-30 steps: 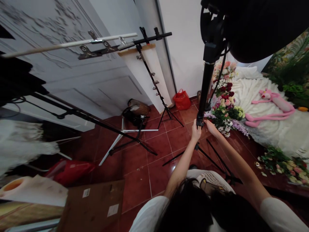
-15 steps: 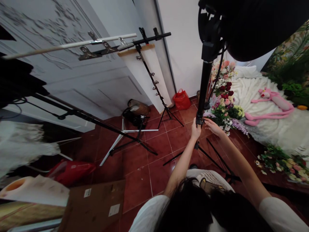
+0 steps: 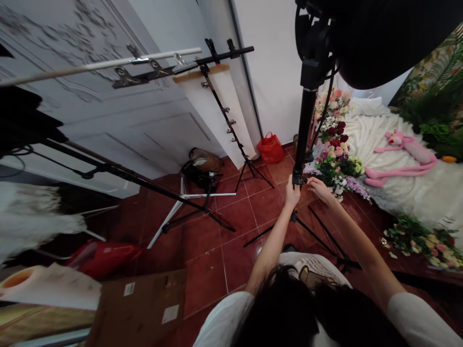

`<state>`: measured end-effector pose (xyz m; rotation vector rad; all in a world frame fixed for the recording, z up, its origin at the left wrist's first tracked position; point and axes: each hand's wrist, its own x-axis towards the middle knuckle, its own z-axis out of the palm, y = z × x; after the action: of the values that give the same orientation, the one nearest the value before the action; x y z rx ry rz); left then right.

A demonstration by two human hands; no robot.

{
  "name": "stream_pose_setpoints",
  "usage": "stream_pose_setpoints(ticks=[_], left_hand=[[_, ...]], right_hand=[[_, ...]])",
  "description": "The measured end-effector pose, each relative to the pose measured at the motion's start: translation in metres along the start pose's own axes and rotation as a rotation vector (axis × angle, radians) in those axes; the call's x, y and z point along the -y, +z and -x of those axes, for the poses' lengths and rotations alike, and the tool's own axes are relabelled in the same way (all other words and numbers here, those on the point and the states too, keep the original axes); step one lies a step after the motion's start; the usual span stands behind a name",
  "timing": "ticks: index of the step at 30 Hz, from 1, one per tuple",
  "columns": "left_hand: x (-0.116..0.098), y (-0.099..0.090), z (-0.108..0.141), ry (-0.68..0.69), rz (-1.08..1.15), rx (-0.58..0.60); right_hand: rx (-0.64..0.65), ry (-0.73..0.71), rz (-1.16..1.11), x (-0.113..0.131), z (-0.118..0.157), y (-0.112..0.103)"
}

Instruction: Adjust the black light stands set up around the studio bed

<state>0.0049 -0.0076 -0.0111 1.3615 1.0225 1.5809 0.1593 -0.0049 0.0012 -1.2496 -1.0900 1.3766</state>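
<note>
A black light stand (image 3: 306,115) rises in front of me, with a large black lamp head (image 3: 376,43) at its top right. My left hand (image 3: 292,193) is wrapped round the pole just below a black collar (image 3: 298,176). On the right side of that collar, my right hand (image 3: 319,188) has its fingers closed at a small dark knob (image 3: 305,180). The fingertips partly hide the knob. Below my hands the stand's black legs (image 3: 321,238) spread over the red tiled floor (image 3: 238,260).
Another black stand (image 3: 133,177) slants across the left. A clip-covered backdrop stand (image 3: 221,103) and a red bag (image 3: 271,148) are near the wall. Flowers (image 3: 338,149) and a pink plush toy (image 3: 415,152) lie right. A cardboard box (image 3: 141,308) is at lower left.
The view has shifted slightly. My right hand's fingers have drawn closer together at the knob; my left hand stays on the pole.
</note>
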Motion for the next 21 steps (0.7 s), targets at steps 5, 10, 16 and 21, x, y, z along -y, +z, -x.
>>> stream_pose_setpoints(ticks=[5,10,16,21], left_hand=[[0.003,0.000,0.000,0.015,-0.002,0.008],[0.003,0.001,0.000,0.005,-0.005,0.021],[-0.003,0.003,0.002,-0.034,0.076,-0.019],[-0.005,0.004,0.002,-0.048,0.120,-0.007]], right_hand=[[0.050,-0.005,0.287,-0.021,0.003,-0.006],[0.037,-0.154,0.253,-0.006,0.009,-0.002],[0.211,-0.390,0.194,0.062,0.012,0.032],[0.035,-0.440,0.275,0.069,0.029,0.072]])
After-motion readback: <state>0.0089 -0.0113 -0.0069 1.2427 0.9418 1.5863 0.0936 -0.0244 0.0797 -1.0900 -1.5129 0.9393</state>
